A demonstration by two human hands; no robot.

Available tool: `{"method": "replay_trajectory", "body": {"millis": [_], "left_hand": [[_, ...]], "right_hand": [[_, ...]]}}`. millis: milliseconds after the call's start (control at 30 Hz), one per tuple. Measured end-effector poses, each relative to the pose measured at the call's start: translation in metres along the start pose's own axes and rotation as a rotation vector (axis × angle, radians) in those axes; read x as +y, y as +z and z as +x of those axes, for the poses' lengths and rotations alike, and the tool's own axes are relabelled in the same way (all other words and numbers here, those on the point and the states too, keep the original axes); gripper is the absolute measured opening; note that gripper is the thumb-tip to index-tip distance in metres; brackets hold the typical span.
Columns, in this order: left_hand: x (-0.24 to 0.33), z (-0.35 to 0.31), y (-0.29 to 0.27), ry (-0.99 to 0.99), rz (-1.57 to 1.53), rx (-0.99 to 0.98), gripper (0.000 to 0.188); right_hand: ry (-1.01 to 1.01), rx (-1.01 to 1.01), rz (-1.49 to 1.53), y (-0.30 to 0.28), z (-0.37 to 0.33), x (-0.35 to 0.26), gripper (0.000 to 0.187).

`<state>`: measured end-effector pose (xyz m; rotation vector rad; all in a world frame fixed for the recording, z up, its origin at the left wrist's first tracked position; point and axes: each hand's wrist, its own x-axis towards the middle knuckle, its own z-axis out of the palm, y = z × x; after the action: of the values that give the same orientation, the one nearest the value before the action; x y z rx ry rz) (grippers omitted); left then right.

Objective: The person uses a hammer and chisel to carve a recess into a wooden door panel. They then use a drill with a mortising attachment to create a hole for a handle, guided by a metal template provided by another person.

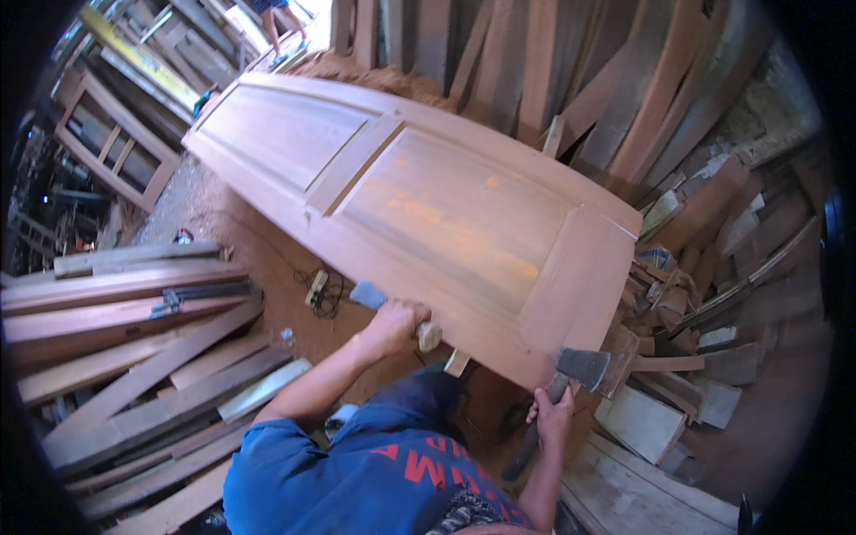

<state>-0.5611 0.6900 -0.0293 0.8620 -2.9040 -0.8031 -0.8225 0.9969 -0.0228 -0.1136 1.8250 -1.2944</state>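
Note:
A large panelled wooden door [464, 214] lies flat in front of me, with orange smears on its nearer panel. My left hand [392, 328] is at its left edge, closed round a short tool [429, 336]. The tool has a pale rounded butt on one side of the fist and a flat blue-grey end on the other; its middle is hidden by my fingers. At the door's near right corner my right hand [551, 417] grips the dark handle of a hatchet [584, 366]. The hatchet's flared head is up beside that corner.
Stacked boards [134, 374] fill the left side. Planks [553, 62] lean upright along the far side, and offcuts [695, 294] are heaped at right. A power strip with cord [316, 290] lies on the dusty floor. Another person's legs [283, 27] show at the far end.

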Motion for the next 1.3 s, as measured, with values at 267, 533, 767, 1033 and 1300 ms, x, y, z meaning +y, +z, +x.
{"method": "replay_trajectory", "body": {"millis": [267, 533, 767, 1033, 1300], "left_hand": [[-0.104, -0.015, -0.044, -0.030, 0.008, 0.179, 0.021], [-0.217, 0.039, -0.080, -0.177, -0.077, 0.172, 0.012], [-0.249, 0.057, -0.089, -0.133, -0.145, 0.150, 0.018], [-0.259, 0.092, -0.091, -0.269, -0.218, 0.320, 0.021], [-0.265, 0.084, -0.086, -0.232, -0.165, 0.305, 0.022]], "right_hand": [[0.023, -0.139, -0.113, 0.075, -0.040, 0.008, 0.017], [0.044, -0.188, -0.176, 0.202, -0.011, -0.016, 0.020], [0.057, -0.100, -0.068, 0.295, 0.012, -0.067, 0.020], [-0.296, 0.226, 0.059, 0.332, 0.072, -0.131, 0.020], [-0.051, -0.218, -0.556, 0.424, 0.092, -0.088, 0.037]]}}
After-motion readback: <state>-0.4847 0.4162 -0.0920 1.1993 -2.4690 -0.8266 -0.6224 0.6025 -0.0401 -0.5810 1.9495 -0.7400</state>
